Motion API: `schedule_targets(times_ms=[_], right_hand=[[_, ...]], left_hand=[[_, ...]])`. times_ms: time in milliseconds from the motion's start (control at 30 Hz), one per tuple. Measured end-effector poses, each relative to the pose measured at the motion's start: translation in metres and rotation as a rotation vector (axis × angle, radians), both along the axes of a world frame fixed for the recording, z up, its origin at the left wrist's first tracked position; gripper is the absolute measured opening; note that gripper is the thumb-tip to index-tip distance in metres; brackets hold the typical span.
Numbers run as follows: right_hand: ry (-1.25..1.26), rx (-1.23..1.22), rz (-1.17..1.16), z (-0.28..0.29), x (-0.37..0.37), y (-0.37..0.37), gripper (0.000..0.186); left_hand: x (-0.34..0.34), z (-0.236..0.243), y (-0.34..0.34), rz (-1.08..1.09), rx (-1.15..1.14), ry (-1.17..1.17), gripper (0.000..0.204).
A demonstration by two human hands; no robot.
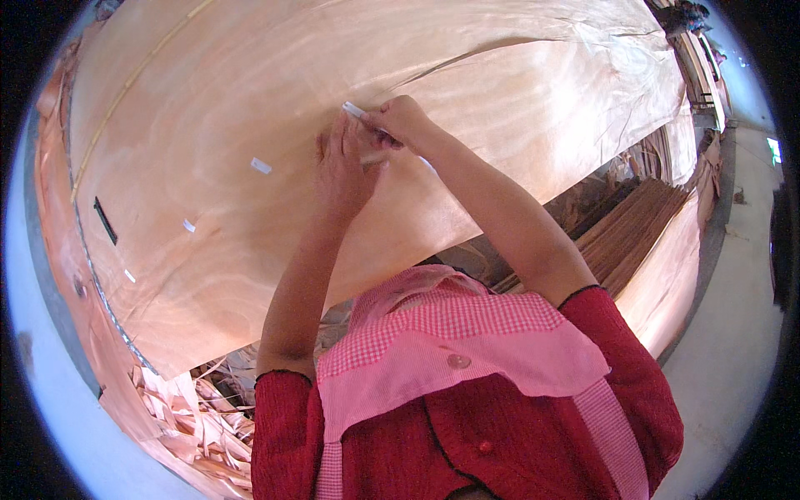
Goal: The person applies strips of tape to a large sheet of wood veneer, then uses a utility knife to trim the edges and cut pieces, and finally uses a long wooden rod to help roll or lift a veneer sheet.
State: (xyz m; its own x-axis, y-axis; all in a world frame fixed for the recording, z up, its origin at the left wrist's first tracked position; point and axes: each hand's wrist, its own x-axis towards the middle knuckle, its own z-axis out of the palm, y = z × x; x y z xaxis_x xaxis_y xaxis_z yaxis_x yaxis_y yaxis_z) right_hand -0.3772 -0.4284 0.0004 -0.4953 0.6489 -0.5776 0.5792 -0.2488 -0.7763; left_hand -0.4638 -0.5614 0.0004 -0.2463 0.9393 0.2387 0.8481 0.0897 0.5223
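A large pale wood veneer sheet (500, 108) lies before me, with a long split near its upper right. My left hand (346, 162) rests on it with fingers stretched out and thumb apart, fingertips beside a white strip (354, 111). My right hand (397, 125) is closed in a pinch at the lower right end of that strip; its fingertips are partly shadowed. Small white pieces (260, 165) lie on the sheet to the left, near a thin black bar (105, 220).
A yellow rod (127, 84) runs along the sheet's left side. Loose veneer scraps (179, 400) lie below at the lower left. Stacked brown sheets (625, 237) show beneath the right edge. A pale floor (742, 267) lies at the right. Dark objects (683, 17) sit at the far upper right.
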Motion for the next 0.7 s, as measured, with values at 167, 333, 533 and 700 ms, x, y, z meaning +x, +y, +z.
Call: schedule_targets(times_ms=[167,333,533,700], right_hand=[[0.014,0.052,0.078,0.022,-0.003,-0.003,0.029],[-0.146,0.239,0.310,0.023,0.036,0.036,0.020],[0.125,0.039,-0.225,0.026,0.146,0.105,0.017],[0.480,-0.261,-0.432,0.012,0.154,0.118,0.022]], left_hand=[[-0.006,-0.007,0.011,0.027,-0.060,0.282,0.056],[-0.003,-0.003,0.016,0.008,-0.117,0.488,0.053],[0.012,0.040,0.050,0.034,-0.498,0.269,0.048],[0.053,0.007,0.114,0.212,0.020,0.246,0.047]])
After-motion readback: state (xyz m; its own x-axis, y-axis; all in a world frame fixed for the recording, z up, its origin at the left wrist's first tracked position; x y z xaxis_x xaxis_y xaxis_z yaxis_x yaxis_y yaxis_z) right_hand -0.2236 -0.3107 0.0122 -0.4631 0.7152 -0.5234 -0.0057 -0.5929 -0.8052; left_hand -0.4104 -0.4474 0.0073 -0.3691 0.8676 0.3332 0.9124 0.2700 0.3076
